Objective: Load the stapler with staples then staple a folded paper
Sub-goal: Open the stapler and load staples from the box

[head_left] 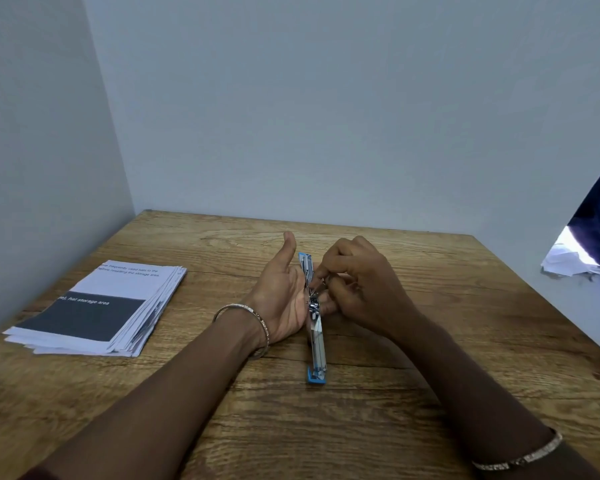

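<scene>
Two forearms come in from the bottom edge, each with a bangle at the wrist: one on the right (520,457), nearest of all, and one on the left (257,327). They meet over the middle of the table (361,427).

Between them is the stapler (317,344), blue and swung fully open into one long line that runs away from the person. Its near end is low, at or just above the wood. Its middle is raised in the left hand (284,299).

Judging by the open stapler, loading is the step in hand and stapling has not begun. The papers (97,306), a fanned stack of printed sheets, lie well apart to the left, untouched.

The left grip is a cradle. The palm faces right, the fingers pass behind the stapler and show again on its far side, and the thumb stands straight up, clear of it.

The right hand (364,289) has its fingers curled, with thumb and forefinger pressed together on the stapler's metal rail at a small shiny piece. Whether that piece is a strip of staples or the stapler's own pusher is too small to tell.

The next move probably calls for a steady left hand while the right seats the strip flat in the rail. After that the stapler needs folding shut and a sheet needs fetching from the stack. A tilted strip could jam.
</scene>
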### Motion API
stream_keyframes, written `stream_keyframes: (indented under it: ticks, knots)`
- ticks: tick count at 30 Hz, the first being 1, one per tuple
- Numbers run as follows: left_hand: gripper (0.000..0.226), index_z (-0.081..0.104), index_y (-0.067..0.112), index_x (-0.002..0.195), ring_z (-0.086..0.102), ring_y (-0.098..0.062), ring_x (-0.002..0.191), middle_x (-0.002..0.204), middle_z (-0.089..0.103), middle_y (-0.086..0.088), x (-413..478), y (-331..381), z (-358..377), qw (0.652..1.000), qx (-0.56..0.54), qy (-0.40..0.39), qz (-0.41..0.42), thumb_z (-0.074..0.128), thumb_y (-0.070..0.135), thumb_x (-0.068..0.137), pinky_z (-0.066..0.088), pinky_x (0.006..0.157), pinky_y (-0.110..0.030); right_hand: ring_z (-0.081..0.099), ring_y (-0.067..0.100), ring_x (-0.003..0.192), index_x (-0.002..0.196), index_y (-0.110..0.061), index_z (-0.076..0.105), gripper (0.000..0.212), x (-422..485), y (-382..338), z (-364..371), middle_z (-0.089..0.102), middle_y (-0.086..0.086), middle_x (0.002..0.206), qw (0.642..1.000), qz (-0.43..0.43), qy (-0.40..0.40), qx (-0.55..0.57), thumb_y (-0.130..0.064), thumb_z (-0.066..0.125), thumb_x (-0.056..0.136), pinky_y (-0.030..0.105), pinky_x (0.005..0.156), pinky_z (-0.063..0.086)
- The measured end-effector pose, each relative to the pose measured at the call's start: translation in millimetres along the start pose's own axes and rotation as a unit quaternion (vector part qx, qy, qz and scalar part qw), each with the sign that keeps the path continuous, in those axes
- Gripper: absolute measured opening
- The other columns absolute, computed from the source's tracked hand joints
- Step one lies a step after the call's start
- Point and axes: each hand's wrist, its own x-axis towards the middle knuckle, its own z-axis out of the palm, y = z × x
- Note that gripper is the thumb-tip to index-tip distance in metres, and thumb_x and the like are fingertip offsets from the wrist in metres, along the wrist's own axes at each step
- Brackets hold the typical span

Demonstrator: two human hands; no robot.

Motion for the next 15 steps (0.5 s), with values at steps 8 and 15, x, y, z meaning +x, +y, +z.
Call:
stream_keyframes:
  ticks: [8, 15]
  knots:
    - [0.087, 0.065, 0.002, 0.113, 0.076, -0.031, 0.091, 0.101, 0.073, -0.019, 1, -1, 0, 0.998, 0.036, -0.039, -0.015, 0.026, 0.077, 0.092, 0.063, 0.080, -0.042, 0.049, 0.025, 0.085, 0.096, -0.012, 0.070, 0.028, 1, 8, -5, 0.062, 0.006, 0.087, 0.996, -0.013, -0.039, -0.079, -0.004, 0.047, 0.083, 0.044, 0.074, 0.043]
    - [0.086, 0.067, 0.003, 0.105, 0.076, -0.033, 0.090, 0.095, 0.075, -0.019, 1, 0, -1, 0.998, 0.049, -0.030, -0.027, 0.027, 0.077, 0.092, 0.063, 0.081, -0.044, 0.048, 0.025, 0.086, 0.104, -0.018, 0.063, 0.026, 3, 13, -2, 0.059, 0.003, 0.092, 0.993, -0.017, -0.071, -0.095, -0.006, 0.047, 0.087, 0.045, 0.077, 0.043]
